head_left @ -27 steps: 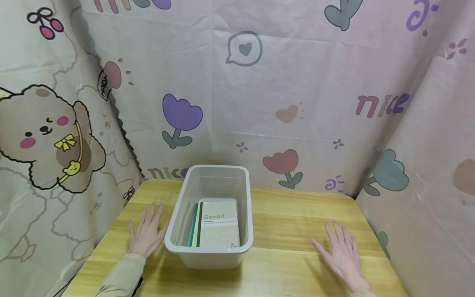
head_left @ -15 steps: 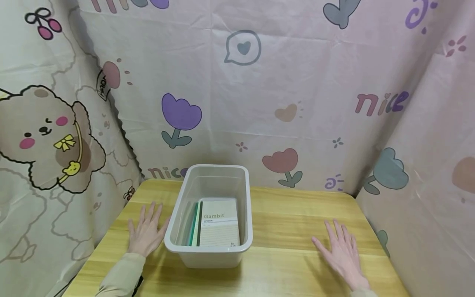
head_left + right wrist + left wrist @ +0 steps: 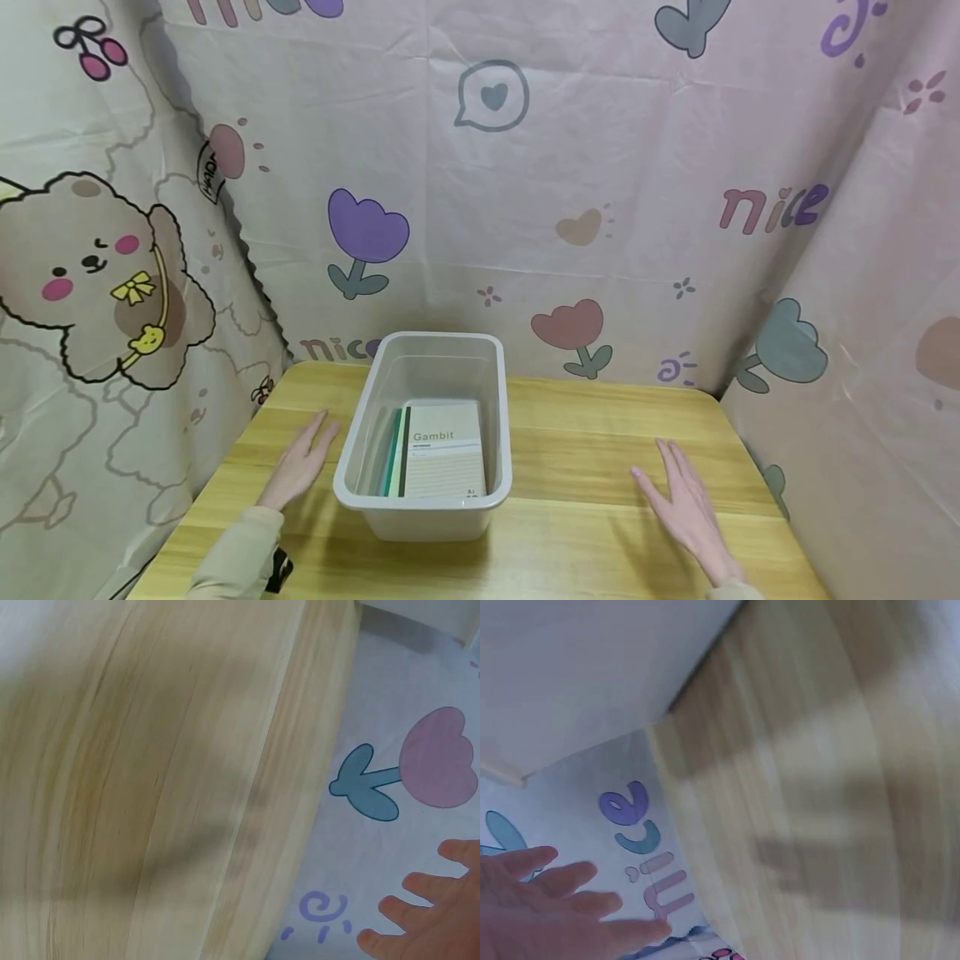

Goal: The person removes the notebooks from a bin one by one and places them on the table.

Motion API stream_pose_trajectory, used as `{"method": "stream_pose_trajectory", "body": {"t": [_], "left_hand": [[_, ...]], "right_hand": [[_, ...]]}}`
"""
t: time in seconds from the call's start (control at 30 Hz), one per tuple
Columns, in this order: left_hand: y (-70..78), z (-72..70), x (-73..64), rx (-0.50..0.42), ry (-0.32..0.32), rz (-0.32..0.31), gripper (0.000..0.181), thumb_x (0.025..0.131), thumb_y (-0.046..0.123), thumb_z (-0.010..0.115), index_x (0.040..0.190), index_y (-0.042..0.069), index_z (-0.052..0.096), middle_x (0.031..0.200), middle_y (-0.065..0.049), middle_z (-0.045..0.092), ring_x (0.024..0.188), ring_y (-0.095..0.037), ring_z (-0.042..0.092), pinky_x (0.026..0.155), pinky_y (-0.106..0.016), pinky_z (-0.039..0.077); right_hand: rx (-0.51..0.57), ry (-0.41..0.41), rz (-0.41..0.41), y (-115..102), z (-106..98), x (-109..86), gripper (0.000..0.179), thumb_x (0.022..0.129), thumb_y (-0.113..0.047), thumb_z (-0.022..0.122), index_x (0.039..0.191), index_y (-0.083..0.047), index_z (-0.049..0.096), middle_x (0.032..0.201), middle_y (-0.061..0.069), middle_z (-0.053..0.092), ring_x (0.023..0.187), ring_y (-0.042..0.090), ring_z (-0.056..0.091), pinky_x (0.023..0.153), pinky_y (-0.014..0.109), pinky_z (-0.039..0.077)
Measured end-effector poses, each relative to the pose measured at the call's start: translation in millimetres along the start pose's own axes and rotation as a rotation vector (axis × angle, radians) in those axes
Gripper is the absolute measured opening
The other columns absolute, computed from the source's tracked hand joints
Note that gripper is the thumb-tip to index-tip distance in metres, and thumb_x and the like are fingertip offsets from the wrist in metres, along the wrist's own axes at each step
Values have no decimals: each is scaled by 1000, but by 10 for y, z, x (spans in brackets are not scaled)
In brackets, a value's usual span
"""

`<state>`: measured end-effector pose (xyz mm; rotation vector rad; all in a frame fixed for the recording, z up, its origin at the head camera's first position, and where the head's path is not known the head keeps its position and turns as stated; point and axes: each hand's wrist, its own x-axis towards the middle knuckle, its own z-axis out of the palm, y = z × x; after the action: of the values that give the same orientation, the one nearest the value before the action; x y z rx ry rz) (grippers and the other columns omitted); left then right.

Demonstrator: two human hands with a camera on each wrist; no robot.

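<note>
In the head view a light grey plastic bin stands left of the table's middle. Inside it lies a notebook with "Gambit" on its pale cover, and green and pale edges show at its left side. My left hand is just left of the bin, raised off the wood, fingers extended and holding nothing. Well to the right of the bin is my right hand, thumb spread from straight fingers, also holding nothing. Both wrist views show the fingers of the left hand and the right hand straight.
The wood-grain table carries the bin. A printed curtain hangs close behind the table's back edge and along both sides. A dark object shows beside the left sleeve.
My left hand has turned from palm down to edge-on and lifted slightly. The right hand has also rolled a little onto its edge. Bin and notebook stay where they were.
</note>
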<state>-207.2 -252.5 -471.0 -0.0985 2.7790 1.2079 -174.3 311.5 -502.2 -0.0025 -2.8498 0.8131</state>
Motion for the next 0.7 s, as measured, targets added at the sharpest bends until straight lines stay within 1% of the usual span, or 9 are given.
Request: {"method": "stream_pose_trajectory", "body": {"t": [0.07,0.17,0.27,0.37,0.4,0.47,0.57,0.63,0.7], "left_hand": [[50,-20,-13,-53,-25,-3,79,105,60,18,162,6,5,168,-25,4,152,-54,5,118,-78,7],[121,-40,-35,-136,-52,10,81,104,61,19,161,4,10,168,-25,8,153,-51,11,121,-73,11],[184,-43,-56,-235,-79,36,79,105,59,24,160,2,20,166,-26,18,152,-49,20,123,-69,17],[249,-25,-73,-332,-97,57,74,106,54,31,156,0,30,161,-28,32,148,-47,33,123,-63,28],[274,-18,-73,-357,-97,55,72,106,53,34,155,-1,32,159,-28,35,146,-46,37,122,-60,33],[323,-5,-69,-377,-92,47,71,106,49,40,152,-4,35,154,-31,41,141,-45,45,118,-54,43],[387,1,-68,-359,-74,29,70,104,44,49,149,-9,38,147,-34,48,129,-41,58,106,-46,56],[409,-3,-66,-345,-71,33,68,103,40,53,147,-10,40,142,-33,53,122,-36,63,99,-44,60],[417,-11,-71,-348,-76,60,64,103,32,56,145,-13,41,137,-35,57,116,-35,67,93,-43,63]], "right_hand": [[31,-9,10,-13,2,9,81,101,-51,49,160,-3,20,163,34,16,145,59,21,114,80,18],[77,-23,25,-38,0,16,79,102,-49,47,159,-2,19,163,33,17,146,57,21,115,79,19],[116,-39,37,-59,-2,15,77,104,-48,46,159,-1,19,163,34,17,146,57,22,114,79,20],[147,-62,53,-74,-3,12,75,105,-46,43,160,-2,17,163,34,16,145,58,21,112,81,21],[156,-70,59,-79,-3,14,75,105,-47,42,160,-2,17,163,34,16,145,59,21,112,81,21],[172,-89,77,-89,-3,17,75,105,-48,40,160,-3,15,163,34,14,146,59,20,112,81,21],[188,-110,96,-105,-5,25,75,106,-49,38,161,-4,14,164,33,13,146,59,20,112,81,21],[194,-122,101,-112,-4,32,75,106,-49,37,161,-4,13,164,32,13,146,59,20,112,81,21],[196,-132,100,-118,-5,41,75,106,-49,36,161,-4,13,164,32,13,146,59,20,111,81,22]]}}
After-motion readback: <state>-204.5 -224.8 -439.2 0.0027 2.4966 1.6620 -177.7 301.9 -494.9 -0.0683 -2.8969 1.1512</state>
